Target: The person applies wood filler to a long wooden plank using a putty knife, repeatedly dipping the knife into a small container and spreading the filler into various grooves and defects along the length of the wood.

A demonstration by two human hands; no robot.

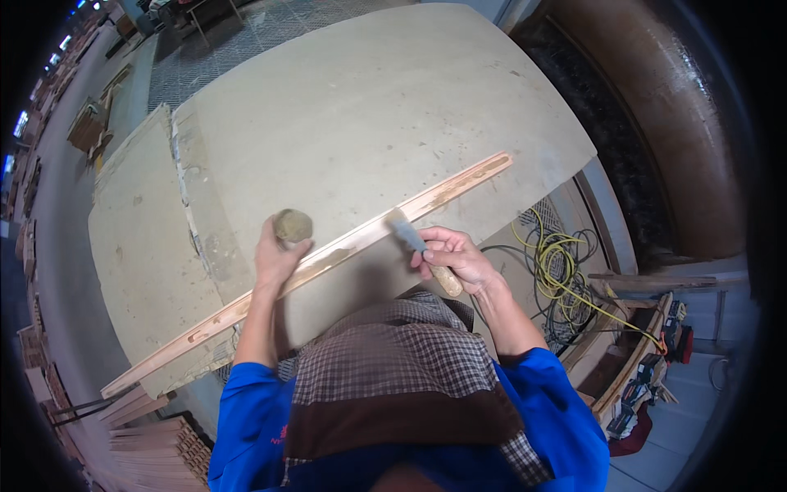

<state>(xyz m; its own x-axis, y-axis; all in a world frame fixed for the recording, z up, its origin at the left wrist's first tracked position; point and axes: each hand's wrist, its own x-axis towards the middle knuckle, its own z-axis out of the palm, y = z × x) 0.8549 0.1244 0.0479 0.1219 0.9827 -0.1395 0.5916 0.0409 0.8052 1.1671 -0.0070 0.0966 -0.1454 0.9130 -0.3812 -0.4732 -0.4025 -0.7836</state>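
A long, pale wooden strip (369, 235) lies slantwise along the near side of the table, its left end jutting past the edge. Brownish filler patches mark its face near the middle and toward the far right end. In my right hand (455, 258) is a putty knife (407, 233), gripped by its wooden handle, with the blurred blade at the strip. My left hand (277, 254) is closed round a small round container (293, 225) whose top is covered with brownish putty. It is just above the strip, left of the knife.
The wide beige tabletop (344, 123) has a cracked seam on its left. Coiled yellow and dark cables (561, 266) lie on the floor at right, near a wooden box (627, 361) with tools beside it. Stacked wooden strips (160, 447) sit at lower left.
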